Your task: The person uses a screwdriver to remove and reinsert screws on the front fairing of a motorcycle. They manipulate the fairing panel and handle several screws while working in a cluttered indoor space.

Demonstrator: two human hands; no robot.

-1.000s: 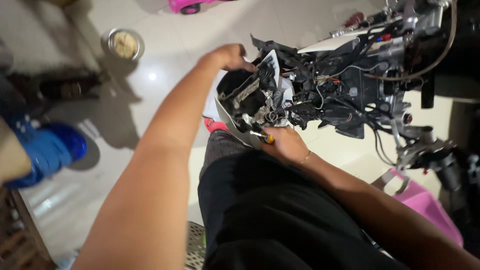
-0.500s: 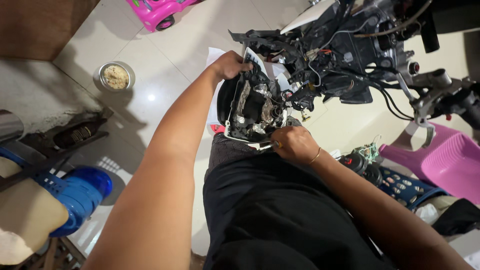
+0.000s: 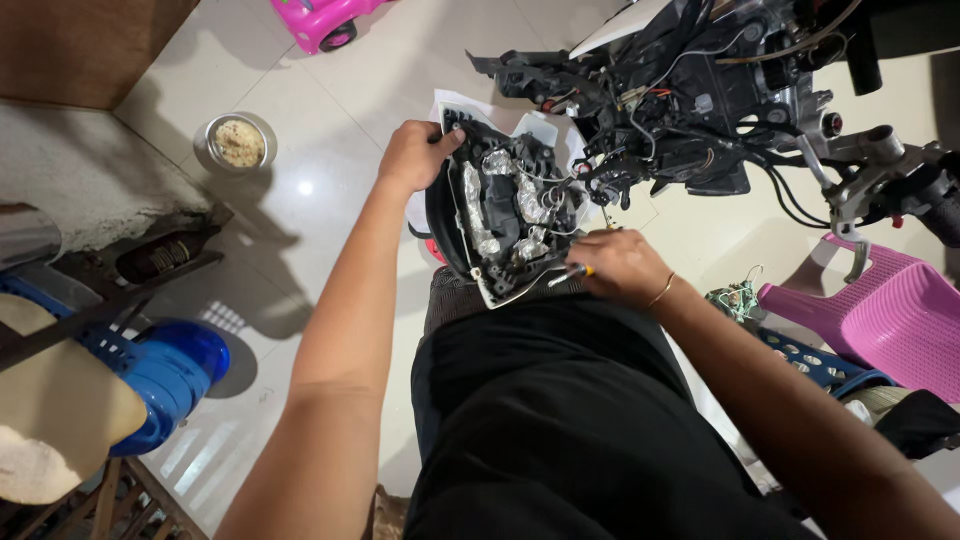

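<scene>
A black headlight housing [image 3: 500,215] with silver reflectors and a white rim rests against my lap, its open back facing me. My left hand [image 3: 412,155] grips its upper left edge. My right hand [image 3: 618,265] is closed around a screwdriver [image 3: 570,273] with a yellow band, its tip at the housing's lower right corner. Wires run from the housing to the stripped front of a scooter [image 3: 700,100], which shows black frame parts and cable bundles.
A pink plastic stool [image 3: 880,320] stands at right beside a handlebar grip [image 3: 930,200]. On the tiled floor lie a steel bowl [image 3: 238,142], a pink toy car [image 3: 325,20] and a blue helmet-like object [image 3: 170,375]. A blue crate [image 3: 810,360] sits by my right arm.
The view has tilted and shifted, so the scooter sits higher in frame. My left hand keeps hold of the housing's top edge, and my right hand with the screwdriver stays at its lower corner.
</scene>
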